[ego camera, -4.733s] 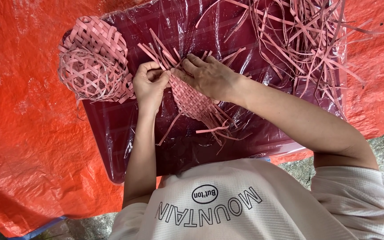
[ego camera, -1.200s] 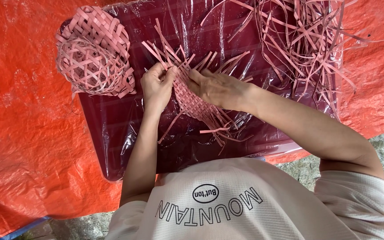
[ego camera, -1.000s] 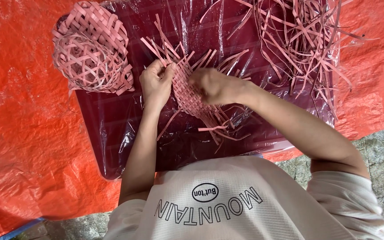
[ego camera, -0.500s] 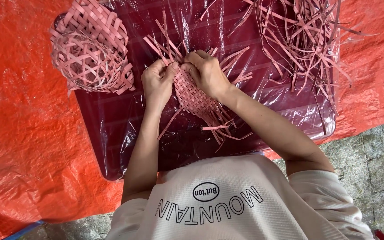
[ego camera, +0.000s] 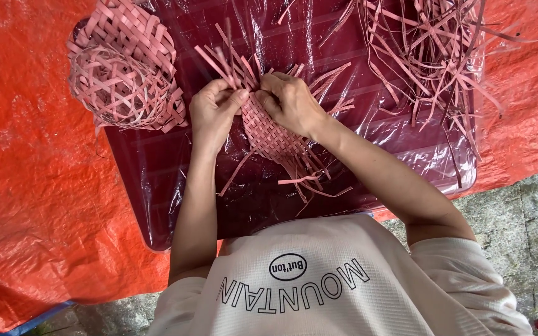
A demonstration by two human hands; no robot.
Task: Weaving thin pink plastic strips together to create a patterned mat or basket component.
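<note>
Pinching strips at the weave's [ego camera: 268, 127] far edge, left hand [ego camera: 214, 113] and right hand [ego camera: 292, 104] meet fingertip to fingertip, its long axis running toward the body.

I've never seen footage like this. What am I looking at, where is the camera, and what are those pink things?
There is no machine here: a person works with two bare hands, and the single camera sits on their head, looking straight down, so you see their arms and light shirt from above.

The left hand and right hand meet over a small woven pink mat, pinching its loose strips where the weave ends. Unwoven strip ends fan out beyond the fingers and trail from the near edge.

The mat lies on a dark red tray wrapped in clear plastic film. At its far left sit two woven pink baskets, one open-weave and one tight-weave. At far right lies a loose pile of pink strips. Under everything is an orange tarp.
</note>
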